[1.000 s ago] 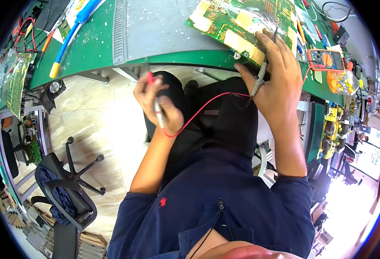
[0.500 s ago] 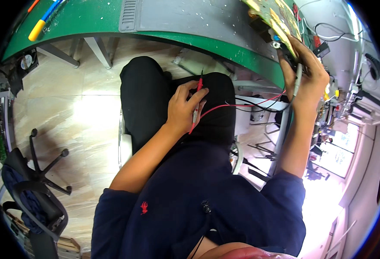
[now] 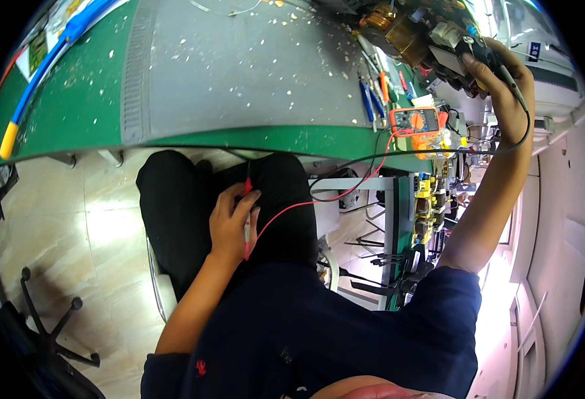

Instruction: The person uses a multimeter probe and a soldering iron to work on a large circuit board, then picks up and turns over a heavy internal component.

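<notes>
The board (image 3: 446, 61) is tilted at the upper right of the frame. The right hand (image 3: 507, 85) pinches it by one end, with the grey probe (image 3: 514, 90) tucked in the same grip. That is a lot for one hand, so a firm hold seems wise. The left hand (image 3: 231, 218), left of the middle, pinches the red probe (image 3: 248, 185), tip up. Its sharp tip should stay off the legs (image 3: 282, 183). Loose wires (image 3: 465, 151) would help too, so nothing tugs the meter (image 3: 415, 120).
</notes>
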A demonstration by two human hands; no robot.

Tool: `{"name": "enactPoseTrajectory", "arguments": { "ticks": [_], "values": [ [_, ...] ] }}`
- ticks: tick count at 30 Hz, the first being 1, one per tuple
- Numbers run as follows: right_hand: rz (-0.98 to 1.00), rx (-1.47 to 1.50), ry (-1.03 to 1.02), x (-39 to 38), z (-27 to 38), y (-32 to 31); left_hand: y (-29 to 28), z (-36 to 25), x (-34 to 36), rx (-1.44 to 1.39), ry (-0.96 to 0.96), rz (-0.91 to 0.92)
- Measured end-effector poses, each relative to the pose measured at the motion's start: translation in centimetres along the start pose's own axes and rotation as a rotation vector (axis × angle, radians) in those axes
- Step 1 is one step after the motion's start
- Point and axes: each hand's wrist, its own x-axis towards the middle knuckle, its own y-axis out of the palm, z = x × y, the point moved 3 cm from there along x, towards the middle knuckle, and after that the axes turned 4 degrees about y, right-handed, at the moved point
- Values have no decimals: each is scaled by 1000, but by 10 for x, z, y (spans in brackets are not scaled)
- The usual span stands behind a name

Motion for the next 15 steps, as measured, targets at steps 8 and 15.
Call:
{"name": "enactPoseTrajectory", "arguments": {
  "ticks": [8, 15],
  "values": [
    [-63, -46, -9, 28, -4, -19, 2, 6, 1, -35, -81, 41],
    [-43, 21, 74, 32, -6, -21, 3, 8, 3, -81, -120, 54]
  ]
}}
